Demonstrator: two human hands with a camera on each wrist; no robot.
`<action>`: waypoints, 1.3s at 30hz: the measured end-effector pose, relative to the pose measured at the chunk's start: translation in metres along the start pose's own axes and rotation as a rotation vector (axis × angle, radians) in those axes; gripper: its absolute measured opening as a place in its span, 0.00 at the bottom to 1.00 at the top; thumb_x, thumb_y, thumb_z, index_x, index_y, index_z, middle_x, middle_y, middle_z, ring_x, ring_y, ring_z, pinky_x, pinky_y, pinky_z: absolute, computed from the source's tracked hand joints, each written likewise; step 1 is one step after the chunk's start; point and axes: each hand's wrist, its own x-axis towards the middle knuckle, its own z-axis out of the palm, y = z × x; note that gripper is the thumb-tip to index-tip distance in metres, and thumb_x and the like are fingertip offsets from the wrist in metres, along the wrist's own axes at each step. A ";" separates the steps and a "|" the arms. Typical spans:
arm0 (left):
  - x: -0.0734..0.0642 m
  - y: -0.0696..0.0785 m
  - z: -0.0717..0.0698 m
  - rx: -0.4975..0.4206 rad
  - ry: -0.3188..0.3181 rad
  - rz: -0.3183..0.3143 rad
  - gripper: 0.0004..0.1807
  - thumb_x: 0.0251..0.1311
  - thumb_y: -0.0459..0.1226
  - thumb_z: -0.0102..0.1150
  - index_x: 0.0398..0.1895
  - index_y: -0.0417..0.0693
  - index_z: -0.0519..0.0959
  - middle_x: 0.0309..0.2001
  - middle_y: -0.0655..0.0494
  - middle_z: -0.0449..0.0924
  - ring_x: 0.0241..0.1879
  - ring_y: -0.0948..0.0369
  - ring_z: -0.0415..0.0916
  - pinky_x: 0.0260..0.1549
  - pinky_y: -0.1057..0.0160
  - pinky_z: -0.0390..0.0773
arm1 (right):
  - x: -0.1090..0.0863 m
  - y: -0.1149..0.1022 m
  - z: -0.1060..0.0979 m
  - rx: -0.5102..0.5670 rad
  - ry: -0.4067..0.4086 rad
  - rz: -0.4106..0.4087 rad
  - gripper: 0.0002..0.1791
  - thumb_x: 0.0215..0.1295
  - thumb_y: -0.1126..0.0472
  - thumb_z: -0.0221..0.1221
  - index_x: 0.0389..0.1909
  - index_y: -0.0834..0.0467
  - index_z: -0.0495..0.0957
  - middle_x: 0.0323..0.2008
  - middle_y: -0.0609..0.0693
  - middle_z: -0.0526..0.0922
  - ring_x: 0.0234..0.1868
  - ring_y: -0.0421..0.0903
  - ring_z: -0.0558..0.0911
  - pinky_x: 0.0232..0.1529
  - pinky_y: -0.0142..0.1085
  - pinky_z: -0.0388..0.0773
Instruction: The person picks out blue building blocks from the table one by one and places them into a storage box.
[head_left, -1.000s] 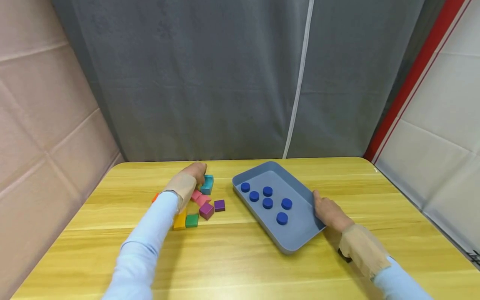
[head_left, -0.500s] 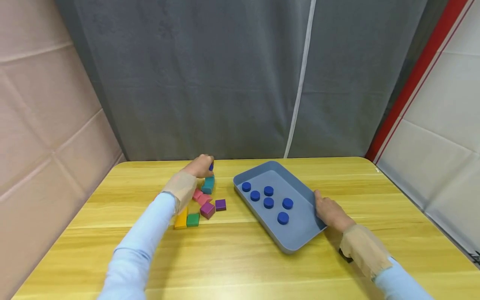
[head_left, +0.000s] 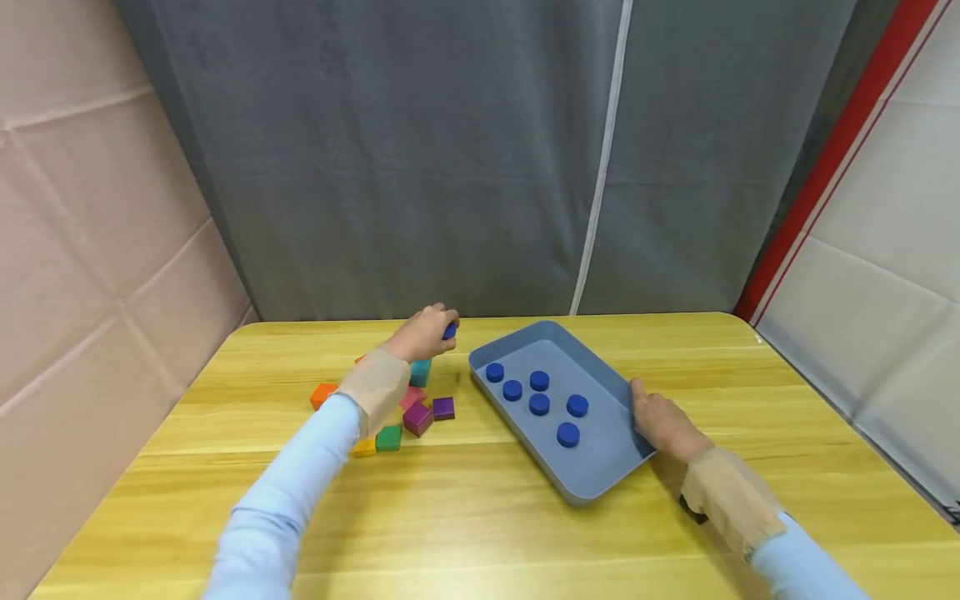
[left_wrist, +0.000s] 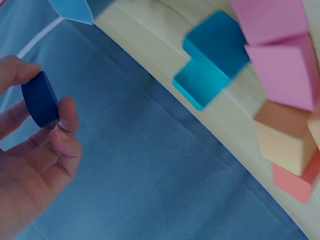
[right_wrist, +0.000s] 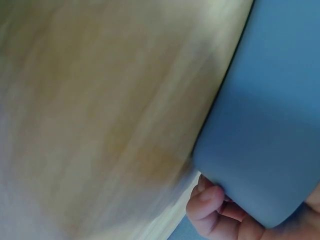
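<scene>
My left hand (head_left: 426, 330) pinches a dark blue round disc (head_left: 449, 331) between thumb and fingers, above the table's back edge. In the left wrist view the disc (left_wrist: 40, 100) stands on edge in the fingertips. My right hand (head_left: 663, 425) grips the right side of a shallow grey-blue tray (head_left: 600, 475). Several matching blue discs (head_left: 568, 434) lie flat inside the tray. In the right wrist view curled fingers (right_wrist: 207, 202) hold the tray's end (right_wrist: 260, 190). Under and beside my left hand lie coloured blocks, among them a teal block (head_left: 421, 373), partly hidden by the hand.
Loose on the wooden table (head_left: 480, 542) are an orange block (head_left: 322, 395), pink block (head_left: 412, 397), magenta block (head_left: 417, 419), purple block (head_left: 443, 408), green block (head_left: 389, 438) and yellow block (head_left: 365, 447). A grey curtain (head_left: 375, 167) hangs behind the table's back edge.
My left hand has picked up a blue disc from behind the teal block and moved right with it, toward the tray. My right hand and the tray have stayed in place.
</scene>
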 end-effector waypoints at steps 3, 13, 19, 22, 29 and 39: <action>0.001 0.008 0.001 0.006 0.016 0.026 0.14 0.55 0.36 0.55 0.44 0.38 0.74 0.38 0.45 0.72 0.35 0.55 0.71 0.37 0.60 0.76 | 0.000 0.000 0.000 0.003 -0.001 0.002 0.09 0.56 0.75 0.40 0.39 0.69 0.54 0.15 0.59 0.68 0.17 0.52 0.72 0.17 0.41 0.69; 0.004 0.036 0.009 0.006 0.000 0.080 0.14 0.56 0.38 0.56 0.44 0.41 0.74 0.38 0.47 0.71 0.34 0.57 0.71 0.37 0.64 0.76 | 0.000 -0.001 0.000 0.009 0.006 -0.001 0.09 0.56 0.76 0.41 0.38 0.69 0.54 0.15 0.58 0.67 0.16 0.51 0.71 0.17 0.40 0.68; 0.006 0.055 0.016 -0.004 -0.007 0.115 0.16 0.56 0.38 0.56 0.45 0.39 0.75 0.38 0.48 0.72 0.33 0.58 0.71 0.37 0.64 0.75 | -0.001 -0.002 -0.001 0.023 -0.023 0.012 0.08 0.58 0.75 0.39 0.38 0.68 0.54 0.15 0.58 0.67 0.16 0.50 0.70 0.17 0.39 0.67; 0.008 0.064 0.021 -0.011 -0.017 0.126 0.16 0.56 0.39 0.56 0.46 0.39 0.75 0.39 0.47 0.73 0.33 0.58 0.72 0.37 0.65 0.76 | -0.001 -0.002 0.000 0.014 -0.024 0.012 0.08 0.58 0.75 0.39 0.38 0.68 0.54 0.15 0.58 0.67 0.16 0.50 0.70 0.17 0.39 0.67; 0.012 0.086 0.036 -0.024 -0.039 0.160 0.17 0.57 0.40 0.56 0.47 0.42 0.75 0.42 0.48 0.72 0.35 0.59 0.71 0.39 0.67 0.76 | -0.002 -0.001 -0.001 0.020 -0.008 0.006 0.08 0.57 0.75 0.40 0.38 0.68 0.54 0.14 0.58 0.67 0.15 0.51 0.70 0.16 0.40 0.67; 0.017 0.116 0.060 -0.063 -0.040 0.306 0.16 0.57 0.39 0.56 0.48 0.42 0.75 0.42 0.50 0.73 0.38 0.61 0.71 0.38 0.70 0.72 | -0.004 0.000 -0.001 0.007 -0.003 0.004 0.09 0.57 0.76 0.39 0.39 0.69 0.53 0.14 0.59 0.67 0.15 0.51 0.71 0.16 0.40 0.68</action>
